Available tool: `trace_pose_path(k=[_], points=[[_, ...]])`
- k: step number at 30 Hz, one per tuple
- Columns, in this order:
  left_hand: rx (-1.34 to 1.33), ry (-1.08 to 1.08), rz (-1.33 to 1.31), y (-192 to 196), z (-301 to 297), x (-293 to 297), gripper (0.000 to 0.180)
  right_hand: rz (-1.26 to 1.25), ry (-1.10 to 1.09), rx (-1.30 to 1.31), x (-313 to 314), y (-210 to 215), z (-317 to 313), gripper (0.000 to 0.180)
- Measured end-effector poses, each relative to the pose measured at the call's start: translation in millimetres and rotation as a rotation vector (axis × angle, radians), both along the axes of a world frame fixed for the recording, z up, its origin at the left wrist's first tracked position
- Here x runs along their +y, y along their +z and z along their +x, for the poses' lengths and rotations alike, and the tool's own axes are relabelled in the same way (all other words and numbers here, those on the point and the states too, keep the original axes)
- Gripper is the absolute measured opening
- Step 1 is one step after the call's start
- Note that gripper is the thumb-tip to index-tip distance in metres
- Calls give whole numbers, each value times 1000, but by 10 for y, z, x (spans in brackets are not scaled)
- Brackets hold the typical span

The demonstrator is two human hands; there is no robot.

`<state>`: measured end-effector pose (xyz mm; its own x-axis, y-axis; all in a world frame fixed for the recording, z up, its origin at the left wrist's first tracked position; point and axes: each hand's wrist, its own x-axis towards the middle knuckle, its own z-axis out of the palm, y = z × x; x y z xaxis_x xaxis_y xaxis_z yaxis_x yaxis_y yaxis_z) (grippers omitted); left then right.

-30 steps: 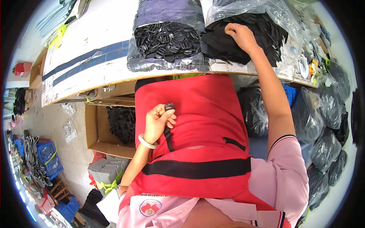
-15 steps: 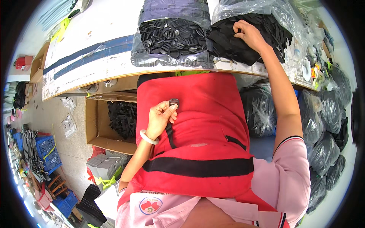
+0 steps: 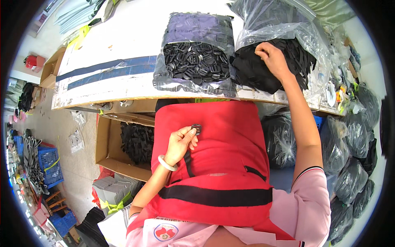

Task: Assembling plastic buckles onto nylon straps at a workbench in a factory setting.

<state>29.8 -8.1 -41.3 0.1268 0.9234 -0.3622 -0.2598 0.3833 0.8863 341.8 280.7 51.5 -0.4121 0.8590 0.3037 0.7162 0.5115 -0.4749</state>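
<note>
From the head view, the left hand (image 3: 181, 142) pinches a small dark buckle (image 3: 196, 129) between thumb and fingertips, over the red apron (image 3: 222, 164). The right hand (image 3: 271, 59) reaches into a clear bag of black straps (image 3: 284, 61) on the table (image 3: 115, 53), fingers curled on them; whether it grips any cannot be told. Beside it lies an open bag of black buckles (image 3: 193, 61). A cardboard box (image 3: 108, 142) of black pieces sits below the table edge.

Garment/bag workshop: table (image 3: 123, 86) with bagged black plastic buckles (image 3: 193, 61), strap pieces (image 3: 284, 61), cardboard box (image 3: 108, 144) of parts, crates (image 3: 47, 162) on floor.
</note>
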Motion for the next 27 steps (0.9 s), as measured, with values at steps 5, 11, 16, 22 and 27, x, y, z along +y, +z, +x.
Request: trace_pose_path(k=[5,11,16,22,27], points=[[61,-19,-19,12,-18,-3,21,-1,55,-73,-38,-108,-190,26],[13,21,13,43,23,68,19,395,263,-89,156,-247,-213,17],[-81,118,18,117,14,108,18,33,-94,150,-357,425,-549,8],[-112,248,60,238,-74,80,17,-708,161,378,-1623,613,-1290,12],[-137,239,143,242,110,130,22,-1264,180,526,-2035,-99,-1323,17]])
